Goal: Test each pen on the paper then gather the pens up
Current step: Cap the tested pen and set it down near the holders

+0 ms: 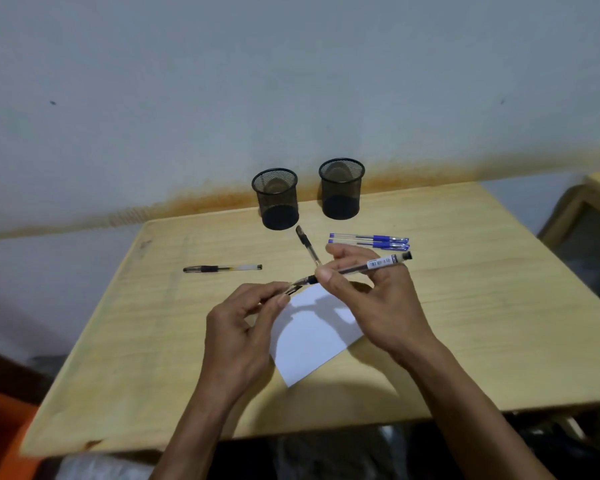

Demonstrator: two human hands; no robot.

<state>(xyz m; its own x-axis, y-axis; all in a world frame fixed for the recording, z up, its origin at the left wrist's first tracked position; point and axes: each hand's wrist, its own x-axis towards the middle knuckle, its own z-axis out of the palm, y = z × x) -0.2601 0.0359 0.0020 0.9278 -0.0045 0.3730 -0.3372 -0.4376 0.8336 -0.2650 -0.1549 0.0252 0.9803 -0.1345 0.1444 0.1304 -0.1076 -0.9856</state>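
My right hand [371, 292] grips a clear black-ink pen [364, 266] by its barrel, held above the white paper [312, 344]. My left hand [243, 327] pinches the pen's cap [291, 289] at the tip end. Whether the cap is on or just off the tip is blurred. A second black pen [222, 268] lies to the left on the table. A third black pen [307, 245] lies just behind my right hand. Two blue pens [369, 240] lie side by side at the back right.
Two black mesh pen cups [276, 199] [342, 188] stand at the back of the light wooden table [136, 358], close to the wall. Another piece of wooden furniture [593, 202] stands at the far right.
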